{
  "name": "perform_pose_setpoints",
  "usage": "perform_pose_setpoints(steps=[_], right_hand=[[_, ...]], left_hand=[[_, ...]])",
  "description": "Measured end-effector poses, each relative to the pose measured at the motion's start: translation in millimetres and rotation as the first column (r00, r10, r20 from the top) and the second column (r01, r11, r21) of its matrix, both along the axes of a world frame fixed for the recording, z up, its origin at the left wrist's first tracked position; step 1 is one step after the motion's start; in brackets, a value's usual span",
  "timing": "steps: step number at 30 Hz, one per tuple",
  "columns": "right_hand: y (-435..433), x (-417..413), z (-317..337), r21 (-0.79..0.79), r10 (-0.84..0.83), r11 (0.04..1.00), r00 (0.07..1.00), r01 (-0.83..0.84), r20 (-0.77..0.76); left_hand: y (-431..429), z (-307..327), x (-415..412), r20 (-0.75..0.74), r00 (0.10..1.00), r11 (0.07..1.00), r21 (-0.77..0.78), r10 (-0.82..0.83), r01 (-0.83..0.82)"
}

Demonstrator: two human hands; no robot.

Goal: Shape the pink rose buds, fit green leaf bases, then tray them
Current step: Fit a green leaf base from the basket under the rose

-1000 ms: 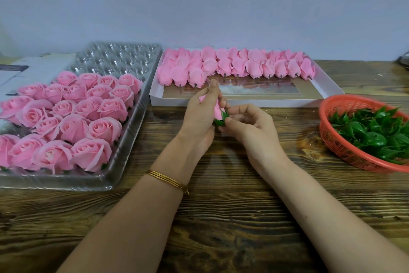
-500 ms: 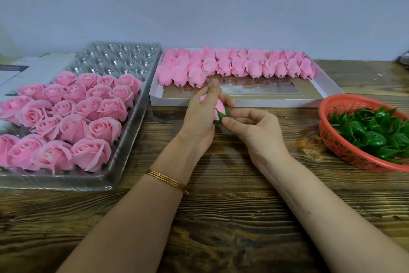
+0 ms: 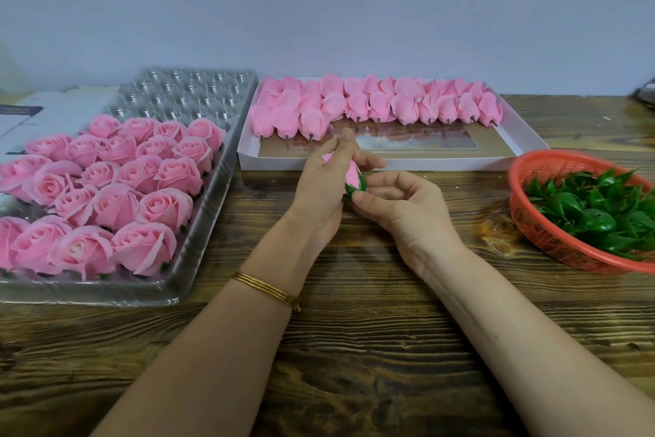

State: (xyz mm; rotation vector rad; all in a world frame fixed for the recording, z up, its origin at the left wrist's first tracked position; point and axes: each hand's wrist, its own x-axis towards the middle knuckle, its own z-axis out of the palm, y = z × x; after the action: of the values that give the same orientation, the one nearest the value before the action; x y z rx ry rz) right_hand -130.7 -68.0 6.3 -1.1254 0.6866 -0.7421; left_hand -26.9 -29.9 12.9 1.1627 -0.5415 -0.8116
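My left hand point(image 3: 324, 185) curls round a pink rose bud point(image 3: 351, 174) above the middle of the wooden table. A green leaf base point(image 3: 357, 187) sits on the bud's lower end. My right hand point(image 3: 397, 204) pinches that green base with thumb and forefinger. A clear plastic tray point(image 3: 198, 96) on the left holds several finished pink roses point(image 3: 117, 188) in its near rows; its far cups are bare. A white flat box point(image 3: 382, 163) behind my hands holds several closed pink buds point(image 3: 375, 103) in rows along its far side.
A red mesh basket point(image 3: 546, 241) of green leaf bases point(image 3: 599, 209) stands at the right edge. White cardboard point(image 3: 53, 110) lies behind the tray at far left. A pale wall runs close behind everything. Bare wood point(image 3: 354, 348) lies under my forearms.
Both hands have lifted slightly toward the white box and the bud has turned in my left hand. More of the green base now shows on its end.
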Motion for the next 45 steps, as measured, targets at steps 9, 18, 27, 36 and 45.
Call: perform_pose_setpoints(steps=[9,18,27,36,45], right_hand=[[0.5,0.9,-2.2,-0.197,-0.087,0.978,0.994,0.073,-0.064],[-1.7,1.0,0.2,0.112,0.039,0.993,0.999,-0.036,-0.025],[-2.6,-1.4,1.4,0.209,0.104,0.972,0.994,-0.109,0.035],[-0.9,-0.8,0.9,0.064,0.042,0.997,0.999,-0.042,0.012],[1.2,-0.7,0.2,-0.182,-0.035,0.983,0.997,0.022,-0.073]], left_hand=[[1.4,-1.7,0.9,0.009,0.999,0.999,-0.011,-0.031,0.031],[1.3,-0.7,3.4,0.022,1.000,1.000,-0.001,0.001,-0.001],[3.0,1.5,2.6,-0.031,0.999,1.000,-0.024,-0.017,0.017],[1.3,4.1,0.0,-0.029,0.998,0.999,-0.002,-0.050,0.050],[1.7,4.0,-1.5,-0.039,0.996,0.996,-0.025,-0.081,0.080]])
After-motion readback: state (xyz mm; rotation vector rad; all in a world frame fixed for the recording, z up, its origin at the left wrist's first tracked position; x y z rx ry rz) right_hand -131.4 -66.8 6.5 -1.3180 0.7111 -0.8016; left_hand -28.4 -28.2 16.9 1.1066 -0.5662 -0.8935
